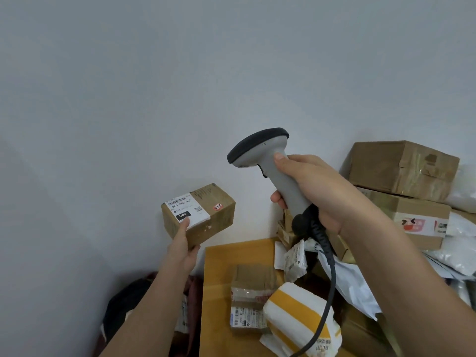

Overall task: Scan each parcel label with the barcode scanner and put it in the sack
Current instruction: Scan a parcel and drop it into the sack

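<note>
My left hand (183,249) grips a small brown cardboard parcel (213,219) from below, lifted in front of the white wall with its white barcode label (186,208) facing up. My right hand (313,191) grips the handle of a grey barcode scanner (268,161), whose dark head points left and down toward the parcel. The scanner's dark coiled cable (327,287) hangs down to the table. A dark sack (128,305) lies on the floor at the lower left, its opening partly hidden by my left forearm.
A wooden table (221,269) holds a taped brown parcel (251,287), a white and orange striped bag (298,315) and white mailers (296,261). Large cardboard boxes (401,168) are stacked at the right, with plastic bags (461,248) beside them.
</note>
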`<state>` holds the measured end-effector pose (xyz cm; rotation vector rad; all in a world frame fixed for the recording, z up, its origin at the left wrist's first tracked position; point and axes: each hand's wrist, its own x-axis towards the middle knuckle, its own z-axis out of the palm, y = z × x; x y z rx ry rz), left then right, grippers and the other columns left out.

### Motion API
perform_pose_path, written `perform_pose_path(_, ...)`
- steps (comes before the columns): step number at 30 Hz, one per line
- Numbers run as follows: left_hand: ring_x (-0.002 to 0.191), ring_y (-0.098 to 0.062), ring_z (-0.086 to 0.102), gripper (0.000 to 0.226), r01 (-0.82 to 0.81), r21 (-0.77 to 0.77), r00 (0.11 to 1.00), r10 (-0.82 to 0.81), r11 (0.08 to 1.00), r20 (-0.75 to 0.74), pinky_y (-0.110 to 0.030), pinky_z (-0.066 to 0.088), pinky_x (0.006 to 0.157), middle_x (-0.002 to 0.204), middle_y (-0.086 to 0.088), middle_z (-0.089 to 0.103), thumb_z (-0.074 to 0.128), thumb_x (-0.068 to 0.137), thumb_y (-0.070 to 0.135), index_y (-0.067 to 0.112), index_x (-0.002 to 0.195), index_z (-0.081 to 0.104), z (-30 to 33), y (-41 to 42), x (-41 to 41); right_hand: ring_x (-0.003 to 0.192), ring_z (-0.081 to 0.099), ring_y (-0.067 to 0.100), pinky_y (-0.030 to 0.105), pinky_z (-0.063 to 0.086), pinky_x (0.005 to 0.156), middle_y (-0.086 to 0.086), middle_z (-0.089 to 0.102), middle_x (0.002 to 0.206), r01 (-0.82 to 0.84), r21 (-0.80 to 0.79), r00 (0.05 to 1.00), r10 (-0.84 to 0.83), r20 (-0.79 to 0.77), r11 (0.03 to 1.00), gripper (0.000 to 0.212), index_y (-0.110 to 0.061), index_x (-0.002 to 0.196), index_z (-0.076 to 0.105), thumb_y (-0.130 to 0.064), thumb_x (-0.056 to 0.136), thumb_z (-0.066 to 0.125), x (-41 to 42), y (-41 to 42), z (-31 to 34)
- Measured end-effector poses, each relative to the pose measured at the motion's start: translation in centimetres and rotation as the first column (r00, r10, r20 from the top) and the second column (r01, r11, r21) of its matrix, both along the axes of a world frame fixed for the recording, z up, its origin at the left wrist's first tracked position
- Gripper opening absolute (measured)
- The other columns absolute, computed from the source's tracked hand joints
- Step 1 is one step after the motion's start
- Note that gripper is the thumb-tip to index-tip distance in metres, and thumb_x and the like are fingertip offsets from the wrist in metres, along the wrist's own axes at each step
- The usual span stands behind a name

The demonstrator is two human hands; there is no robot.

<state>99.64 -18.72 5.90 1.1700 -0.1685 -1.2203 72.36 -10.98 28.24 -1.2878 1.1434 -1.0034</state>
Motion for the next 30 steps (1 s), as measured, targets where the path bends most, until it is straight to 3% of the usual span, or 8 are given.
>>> perform_pose_path(5,0.13,-0.022,0.046,0.075,-0.242,0.066,0.969,0.245,0.968,-0.036,-0.044,0.035,0.113,0.142,-0.006,0.048,0.066,0.088,0.045,0.017,0.148,0.031,-1.6,2.8,3.6,0.046,0.059,0.009,0.018,0.045,0.044,0.009,0.063,0.072,-0.064,0.055,0.997,0.066,-0.038,0.996,0.034,-0.008,0.102,0.065,-0.04,0.1,0.055,2.9,-1.0,-2.1)
perform_pose_path(11,0.116,-0.02,0.054,0.081,-0.447,0.299,0.888,0.46,0.843,0.03,-0.039,0.044,0.104,0.139,-0.004,0.051,0.068,0.084,0.05,0.019,0.148,0.029,-5.0,7.3,9.9,0.044,0.057,0.005,0.018,0.047,0.044,0.009,0.059,0.079,-0.199,0.126,0.978,0.206,-0.042,0.972,0.029,-0.006,0.103,0.062,-0.034,0.101,0.055,8.1,-2.3,-5.3)
perform_pose_path(15,0.125,-0.023,0.052,0.078,-0.445,0.426,0.886,0.456,0.788,0.081,-0.042,0.039,0.109,0.143,-0.004,0.049,0.067,0.085,0.05,0.02,0.148,0.032,-8.1,10.0,13.6,0.045,0.058,0.006,0.02,0.048,0.046,0.009,0.061,0.072,-0.253,0.186,0.961,0.268,-0.061,0.95,0.029,-0.007,0.103,0.063,-0.035,0.1,0.056,12.3,-3.8,-8.1)
perform_pose_path(19,0.12,-0.021,0.052,0.068,-0.429,0.467,0.89,0.451,0.773,0.071,-0.043,0.035,0.108,0.143,-0.003,0.049,0.061,0.09,0.048,0.02,0.146,0.035,-11.4,10.7,15.7,0.044,0.056,0.009,0.02,0.045,0.044,0.011,0.059,0.068,-0.291,0.25,0.949,0.312,-0.046,0.923,0.026,-0.007,0.095,0.062,-0.033,0.099,0.058,16.3,-5.0,-11.4)
perform_pose_path(21,0.126,-0.022,0.049,0.07,-0.422,0.488,0.889,0.454,0.764,0.058,-0.044,0.035,0.11,0.145,-0.003,0.046,0.062,0.09,0.048,0.021,0.148,0.033,-13.2,10.4,16.6,0.046,0.057,0.01,0.02,0.046,0.045,0.008,0.062,0.063,-0.291,0.286,0.945,0.321,-0.064,0.913,0.026,-0.009,0.093,0.063,-0.035,0.099,0.059,17.8,-5.6,-13.1)
perform_pose_path(26,0.108,-0.02,0.054,0.075,-0.391,0.477,0.897,0.441,0.787,0.008,-0.036,0.045,0.102,0.139,-0.005,0.052,0.07,0.087,0.04,0.015,0.148,0.033,-17.2,7.8,17.6,0.049,0.06,0.008,0.02,0.048,0.049,0.003,0.064,0.059,-0.231,0.351,0.956,0.279,-0.091,0.907,0.026,-0.012,0.098,0.064,-0.037,0.097,0.062,20.0,-7.4,-17.5)
perform_pose_path(30,0.113,-0.027,0.058,0.08,-0.338,0.52,0.93,0.365,0.785,0.054,-0.044,0.05,0.098,0.136,-0.01,0.054,0.081,0.078,0.026,0.013,0.145,0.039,-21.7,6.5,17.1,0.049,0.06,0.008,0.02,0.049,0.048,0.002,0.063,0.058,-0.151,0.424,0.981,0.189,-0.047,0.893,0.024,-0.006,0.105,0.066,-0.024,0.091,0.072,20.9,-8.6,-21.7)
